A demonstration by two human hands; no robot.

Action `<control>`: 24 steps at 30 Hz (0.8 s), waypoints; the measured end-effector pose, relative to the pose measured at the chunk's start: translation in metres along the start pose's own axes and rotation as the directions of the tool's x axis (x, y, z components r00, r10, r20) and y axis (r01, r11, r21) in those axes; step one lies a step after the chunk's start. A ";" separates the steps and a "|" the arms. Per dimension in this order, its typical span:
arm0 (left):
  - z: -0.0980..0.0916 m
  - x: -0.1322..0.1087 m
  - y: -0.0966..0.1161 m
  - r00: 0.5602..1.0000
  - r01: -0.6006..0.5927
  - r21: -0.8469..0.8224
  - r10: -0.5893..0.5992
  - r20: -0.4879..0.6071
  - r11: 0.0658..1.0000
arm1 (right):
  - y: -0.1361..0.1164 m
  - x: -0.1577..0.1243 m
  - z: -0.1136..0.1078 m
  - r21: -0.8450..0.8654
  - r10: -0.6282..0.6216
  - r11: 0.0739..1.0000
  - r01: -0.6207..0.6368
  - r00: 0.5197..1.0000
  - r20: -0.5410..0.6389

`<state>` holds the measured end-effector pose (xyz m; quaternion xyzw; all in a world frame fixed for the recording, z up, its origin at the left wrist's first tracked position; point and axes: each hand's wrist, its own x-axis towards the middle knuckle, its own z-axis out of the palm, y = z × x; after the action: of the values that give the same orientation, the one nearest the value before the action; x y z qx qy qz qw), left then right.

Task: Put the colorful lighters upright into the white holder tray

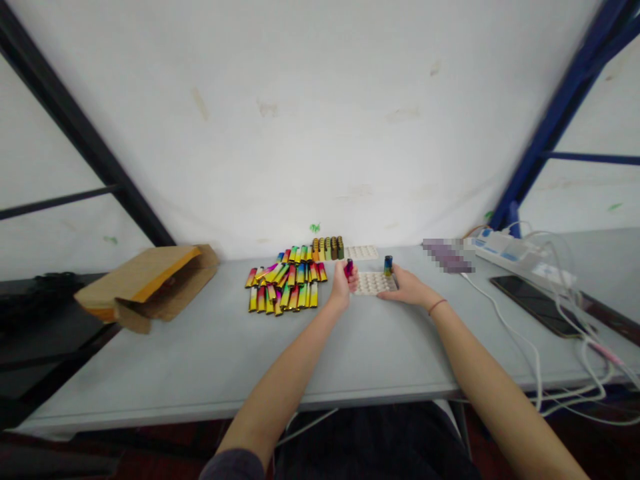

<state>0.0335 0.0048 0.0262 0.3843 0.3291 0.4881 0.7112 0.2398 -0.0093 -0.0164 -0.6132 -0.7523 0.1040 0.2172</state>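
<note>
Left hand (342,285) clenched around a small magenta-and-blue metallic cylinder (349,269), the cylinder upright with its top showing above the fingers, just beyond the left edge of a dimpled white tray (374,284). Right hand (407,287) relaxed and flat, not gripping anything, fingers at the right edge of the same tray. Just beside those fingers, a blue-and-gold metallic cylinder (388,265) upright at the tray's right end, contact with the fingers perhaps, though too small in this view to be sure. Thin red band (437,307) around the right wrist; dark sleeve (233,465) at the top of the left arm.

Immediately left of the left hand, a heap of rainbow-foil lighter cases (285,287), mostly lying side by side near the far edge of a grey folding table (200,353). Behind the heap, a row of dark ridged cylinders (327,248) standing against the far edge, then a second white tray (361,252) just to their right. Toward the table's left end, a torn cardboard envelope (145,287) with a yellow inner flap. Past the right hand, a pixelated purple patch (447,255), impossible to name. Farther right along the far edge, a white power strip (520,257), with a black smartphone (535,305) lying nearer the right end and white cables (537,363) trailing over the near edge.
</note>
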 end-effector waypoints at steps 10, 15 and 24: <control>0.004 -0.005 0.004 0.997 0.042 0.000 -0.042 0.066 0.999 | 0.001 0.000 0.001 0.008 0.003 1.000 -0.003 1.000 -0.020; 0.003 -0.002 -0.001 0.991 0.091 0.035 -0.094 0.100 0.995 | 0.002 0.000 0.002 0.022 -0.001 1.000 0.002 0.999 -0.040; 0.001 0.004 -0.018 0.984 -0.021 0.203 -0.015 0.176 0.979 | -0.007 -0.002 -0.003 -0.031 0.024 0.999 -0.024 1.000 -0.015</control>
<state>0.0434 0.0040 0.0110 0.4974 0.3124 0.4169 0.6937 0.2356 -0.0131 -0.0114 -0.6262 -0.7449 0.0905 0.2119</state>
